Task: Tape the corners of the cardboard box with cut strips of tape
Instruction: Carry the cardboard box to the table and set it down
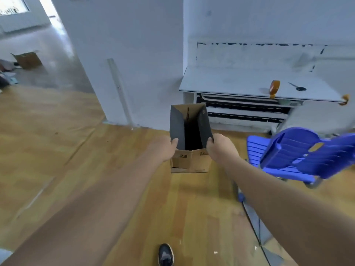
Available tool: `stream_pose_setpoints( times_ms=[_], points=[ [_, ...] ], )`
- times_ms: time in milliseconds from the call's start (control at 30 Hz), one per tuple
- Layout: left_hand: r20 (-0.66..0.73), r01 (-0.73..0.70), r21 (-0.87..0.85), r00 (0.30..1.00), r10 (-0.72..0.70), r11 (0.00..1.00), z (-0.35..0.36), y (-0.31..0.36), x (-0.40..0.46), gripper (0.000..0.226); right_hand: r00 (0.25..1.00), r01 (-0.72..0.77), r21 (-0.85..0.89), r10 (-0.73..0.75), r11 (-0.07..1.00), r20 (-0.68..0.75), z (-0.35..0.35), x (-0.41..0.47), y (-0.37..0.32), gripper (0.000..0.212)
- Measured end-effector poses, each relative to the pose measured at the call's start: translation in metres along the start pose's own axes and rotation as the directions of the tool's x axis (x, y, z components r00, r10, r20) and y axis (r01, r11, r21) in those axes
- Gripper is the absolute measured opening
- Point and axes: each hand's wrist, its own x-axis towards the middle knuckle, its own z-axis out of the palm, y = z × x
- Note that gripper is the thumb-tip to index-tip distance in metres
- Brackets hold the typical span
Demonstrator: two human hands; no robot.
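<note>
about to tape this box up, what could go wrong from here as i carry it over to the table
The cardboard box is held only by its open flaps, left hand and right hand, so a flap could bend and it may slip. The blue chair stands close beside the path. The tape roll sits near the table edge and might get knocked off.

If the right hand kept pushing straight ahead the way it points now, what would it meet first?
The right hand already grips the cardboard box. Beyond it, probably the slatted unit under the white tabletop, though depth is unclear.
</note>
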Motion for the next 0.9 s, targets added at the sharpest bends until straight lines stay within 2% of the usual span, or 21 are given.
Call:
stream_pose_setpoints(
  times_ms=[167,300,533,900],
  points=[
    [-0.03,-0.088,-0.063,0.996,0.086,0.994,-0.002,0.005,0.093,0.041,0.997,-0.052,-0.024,0.05,0.998,-0.058,0.005,0.076,-0.003,0.029],
    [0.001,-0.154,-0.087,0.988,0.155,0.984,-0.018,0.016,0.158,0.038,0.991,-0.11,-0.058,0.105,0.992,-0.087,-0.002,0.132,-0.014,0.029],
    [0.057,-0.269,-0.083,0.96,0.274,0.96,-0.025,0.051,0.259,0.036,0.977,-0.192,-0.014,0.19,0.981,-0.095,-0.02,0.224,-0.006,0.032],
    [0.086,-0.322,0.008,0.944,0.32,0.947,0.008,0.175,0.437,0.038,0.966,-0.226,0.021,0.227,0.974,-0.121,-0.069,0.408,0.078,0.025]
  ],
)
